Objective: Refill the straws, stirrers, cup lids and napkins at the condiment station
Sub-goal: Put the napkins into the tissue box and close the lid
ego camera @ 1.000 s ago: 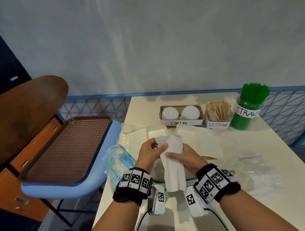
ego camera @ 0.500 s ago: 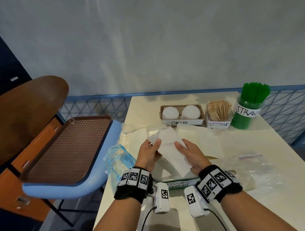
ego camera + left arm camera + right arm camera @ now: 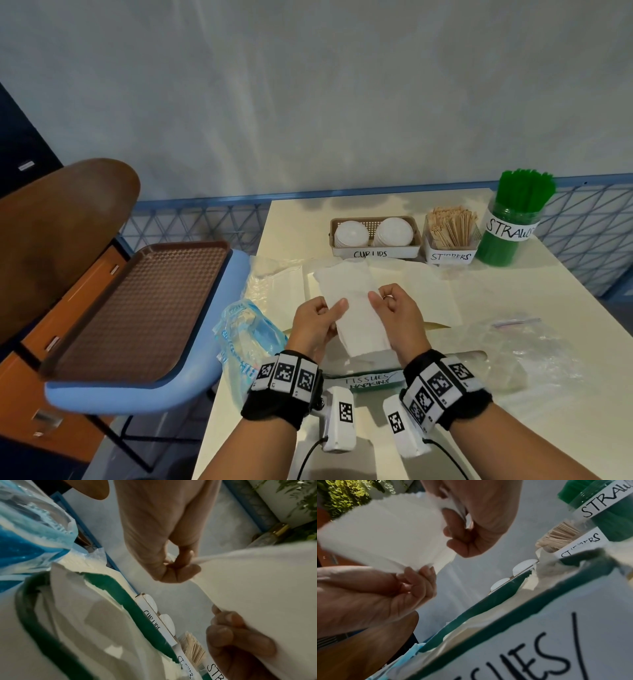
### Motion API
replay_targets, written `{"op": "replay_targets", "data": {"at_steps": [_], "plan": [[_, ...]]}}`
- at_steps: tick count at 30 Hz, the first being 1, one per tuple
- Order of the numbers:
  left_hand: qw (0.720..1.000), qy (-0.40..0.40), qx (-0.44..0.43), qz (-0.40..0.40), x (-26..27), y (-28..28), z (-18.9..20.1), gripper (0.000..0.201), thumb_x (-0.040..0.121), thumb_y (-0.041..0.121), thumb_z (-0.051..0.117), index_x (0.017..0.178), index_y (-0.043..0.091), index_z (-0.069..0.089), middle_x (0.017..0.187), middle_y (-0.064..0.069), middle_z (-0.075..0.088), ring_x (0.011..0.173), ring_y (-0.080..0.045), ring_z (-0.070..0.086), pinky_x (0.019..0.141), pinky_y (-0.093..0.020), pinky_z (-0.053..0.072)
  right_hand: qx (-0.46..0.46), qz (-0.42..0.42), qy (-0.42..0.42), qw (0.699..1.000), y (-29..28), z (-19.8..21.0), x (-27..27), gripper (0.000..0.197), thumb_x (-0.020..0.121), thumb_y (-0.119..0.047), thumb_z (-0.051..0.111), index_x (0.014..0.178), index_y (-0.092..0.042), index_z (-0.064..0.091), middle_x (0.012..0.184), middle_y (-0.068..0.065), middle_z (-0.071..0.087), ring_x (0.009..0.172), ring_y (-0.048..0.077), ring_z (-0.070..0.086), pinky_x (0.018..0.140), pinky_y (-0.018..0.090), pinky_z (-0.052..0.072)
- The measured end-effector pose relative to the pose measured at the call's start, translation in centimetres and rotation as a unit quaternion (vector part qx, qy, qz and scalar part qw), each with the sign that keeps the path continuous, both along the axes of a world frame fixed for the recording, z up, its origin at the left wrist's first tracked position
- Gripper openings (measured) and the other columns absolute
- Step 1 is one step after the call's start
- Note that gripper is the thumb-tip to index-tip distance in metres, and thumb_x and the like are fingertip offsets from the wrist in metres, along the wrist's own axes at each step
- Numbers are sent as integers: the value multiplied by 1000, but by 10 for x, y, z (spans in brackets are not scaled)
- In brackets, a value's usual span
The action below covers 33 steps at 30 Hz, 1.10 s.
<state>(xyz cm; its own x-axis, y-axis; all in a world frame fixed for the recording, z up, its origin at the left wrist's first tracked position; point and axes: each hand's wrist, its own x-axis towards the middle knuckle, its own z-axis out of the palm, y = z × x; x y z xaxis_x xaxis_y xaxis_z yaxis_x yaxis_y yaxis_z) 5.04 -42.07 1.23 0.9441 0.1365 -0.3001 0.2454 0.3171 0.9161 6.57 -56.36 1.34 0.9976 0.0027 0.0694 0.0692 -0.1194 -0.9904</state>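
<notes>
Both hands hold one white napkin bundle [image 3: 352, 301] in the air, each pinching a side edge. My left hand [image 3: 334, 308] pinches the left edge, my right hand [image 3: 380, 299] the right edge. In the left wrist view the left hand [image 3: 178, 566] nips the napkin [image 3: 257, 588]. The right wrist view has the right hand [image 3: 462, 524] on the napkin [image 3: 385, 534]. Under them stands the green-rimmed napkin holder [image 3: 370, 380], labelled for tissues and napkins. The cup lids basket [image 3: 375, 236], stirrers box [image 3: 450, 233] and green straws jar [image 3: 513, 222] line the table's far side.
A brown tray [image 3: 137, 308] rests on a blue chair to the left of the table. A blue plastic packet [image 3: 246, 332] lies at the table's left edge, and clear plastic bags [image 3: 513, 342] on the right. White sheets [image 3: 421, 291] lie flat beyond the hands.
The napkin bundle hung down between the hands a second ago; it has swung up and now points away from me, with the hands shifted to its two side edges.
</notes>
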Motion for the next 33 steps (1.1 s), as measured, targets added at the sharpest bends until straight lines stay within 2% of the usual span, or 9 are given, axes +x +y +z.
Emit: {"op": "replay_targets", "data": {"at_steps": [4,10,13,16,20,24,27,30,33], "plan": [[999,0,22,33,0,6,-3,21,83,11,68,70,6,53,56,-2,54,54,-14,54,55,-23,51,-11,0,2,1000,-3,-4,-1,21,90,-22,59,71,-19,48,53,-8,38,45,2,34,47,13,28],[999,-8,45,-24,-3,14,2,9,86,6,64,89,4,56,78,-9,62,70,-19,61,61,-28,54,-7,-5,19,1000,-9,-7,-1,22,88,-19,62,69,-18,50,60,-5,44,58,6,41,60,16,35],[992,-33,110,50,1,14,0,14,80,4,69,78,7,56,51,5,54,52,-14,52,58,-27,49,1,12,49,999,-10,-8,1,17,85,-16,66,72,-18,55,59,-4,46,62,13,45,68,24,39],[977,-43,183,101,2,12,-6,18,77,10,74,73,7,57,49,2,50,50,-16,47,60,-29,46,-37,-3,27,999,-10,-6,1,21,84,-15,66,69,-18,52,55,-6,43,56,10,41,61,21,36],[987,-39,145,65,-3,8,-5,16,80,7,70,70,5,58,57,-8,53,52,-16,50,53,-23,50,-68,-38,7,997,-16,-5,2,24,83,-16,67,67,-20,50,55,-5,43,56,10,42,56,14,36],[980,-43,176,81,0,12,-4,20,80,8,71,65,8,58,58,-8,57,57,-22,53,64,-33,52,-79,-35,-5,996,-13,-4,-1,25,84,-16,67,66,-18,49,59,-3,46,58,11,43,53,9,38],[982,-44,165,78,-1,12,-2,23,79,8,73,62,9,57,50,-2,53,50,-16,50,55,-26,48,-121,-47,-27,991,-13,-2,-5,22,79,-16,71,87,-17,51,79,-4,50,67,12,46,61,14,37],[981,-59,163,86,-2,14,-2,25,80,6,71,62,10,54,49,0,49,47,-13,46,51,-23,44,-191,-27,-68,979,-13,3,-5,50,75,-20,75,115,-18,45,109,-6,43,83,13,51,70,18,39],[984,-77,152,52,-5,13,-3,17,85,3,65,72,7,54,57,-3,45,52,-12,44,51,-18,45,-133,17,7,991,-7,9,-3,56,84,-30,66,130,-16,37,123,-8,40,101,14,53,85,29,46]]}}
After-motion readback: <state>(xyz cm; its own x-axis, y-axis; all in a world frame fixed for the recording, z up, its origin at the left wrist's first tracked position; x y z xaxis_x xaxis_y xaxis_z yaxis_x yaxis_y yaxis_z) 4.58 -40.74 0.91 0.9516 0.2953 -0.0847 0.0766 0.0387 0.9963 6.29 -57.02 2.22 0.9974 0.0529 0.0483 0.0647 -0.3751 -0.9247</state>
